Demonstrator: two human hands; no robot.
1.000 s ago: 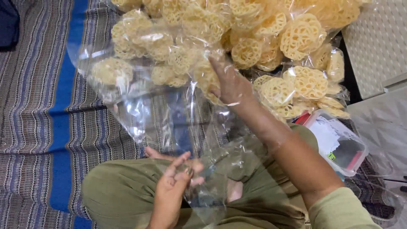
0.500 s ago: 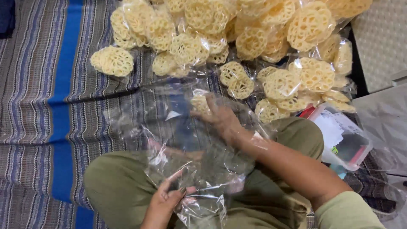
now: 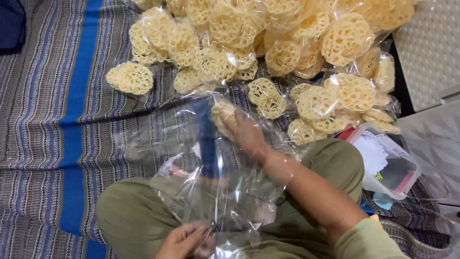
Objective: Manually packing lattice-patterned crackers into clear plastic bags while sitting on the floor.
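A large clear plastic bag [image 3: 191, 158] lies across my lap and the mat. My right hand [image 3: 247, 132] is pushed deep inside it, gripping a round, pale yellow lattice cracker [image 3: 221, 112] near the bag's far end. My left hand [image 3: 184, 241] pinches the bag's open mouth at the bottom of the view, just above my knees in olive trousers.
Several packed bags of the same crackers [image 3: 268, 43] are heaped on the striped blue and grey mat [image 3: 57, 120] ahead. One small pack [image 3: 130, 77] lies apart at the left. A clear plastic box [image 3: 390, 165] sits at the right, by a white panel [image 3: 429, 48].
My right hand came down from the heap and went into the clear bag with a cracker. The bag sank from raised to lying over my lap. My left hand kept hold of its mouth.
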